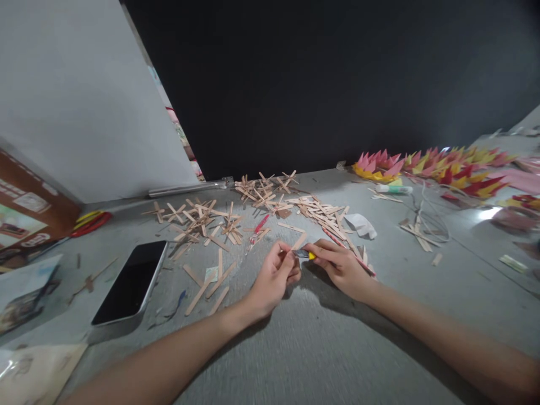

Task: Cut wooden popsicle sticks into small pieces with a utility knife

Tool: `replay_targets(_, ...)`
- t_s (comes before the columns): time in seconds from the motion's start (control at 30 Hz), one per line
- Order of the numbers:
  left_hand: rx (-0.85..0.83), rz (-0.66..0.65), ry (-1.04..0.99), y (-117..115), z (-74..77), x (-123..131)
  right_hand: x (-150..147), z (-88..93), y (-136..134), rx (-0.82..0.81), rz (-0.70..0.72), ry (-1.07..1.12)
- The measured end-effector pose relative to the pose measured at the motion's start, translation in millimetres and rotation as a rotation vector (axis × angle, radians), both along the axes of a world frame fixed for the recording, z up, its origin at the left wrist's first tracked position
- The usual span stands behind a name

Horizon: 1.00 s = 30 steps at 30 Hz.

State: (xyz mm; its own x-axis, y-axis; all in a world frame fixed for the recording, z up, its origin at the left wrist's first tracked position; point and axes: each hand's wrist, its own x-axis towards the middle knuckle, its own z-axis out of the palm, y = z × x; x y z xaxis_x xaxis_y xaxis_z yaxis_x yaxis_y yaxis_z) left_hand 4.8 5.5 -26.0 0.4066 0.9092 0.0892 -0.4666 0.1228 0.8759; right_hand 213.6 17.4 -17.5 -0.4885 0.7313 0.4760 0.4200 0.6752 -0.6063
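My left hand (276, 273) pinches a wooden craft stick (300, 241), whose free end points up and away from me. In my right hand (337, 264) is a small cutter knife (311, 255) with a yellow part and a dark grey tip. That tip lies against or very close to the stick beside my left fingertips; actual contact cannot be made out. Just beyond my hands is a heap of loose craft sticks (323, 214). Sticks joined into crossed shapes (198, 219) are piled to the left of it. My right fingers hide most of the knife's handle.
A smartphone (131, 281) lies at left, near a brown box (34, 202). Pink and yellow paper petal shapes (377, 166) line the back right, with a glue tube (394, 189) and a white cable (422, 208). A crumpled tissue (361, 225) sits beyond my right hand.
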Motion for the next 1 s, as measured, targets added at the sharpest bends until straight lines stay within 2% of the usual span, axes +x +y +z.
replay_targets(1.0, 0.026, -0.011, 0.004, -1.7, -1.2, 1.2, 0.7, -0.2, 1.7, 0.019, 0.013, 0.006)
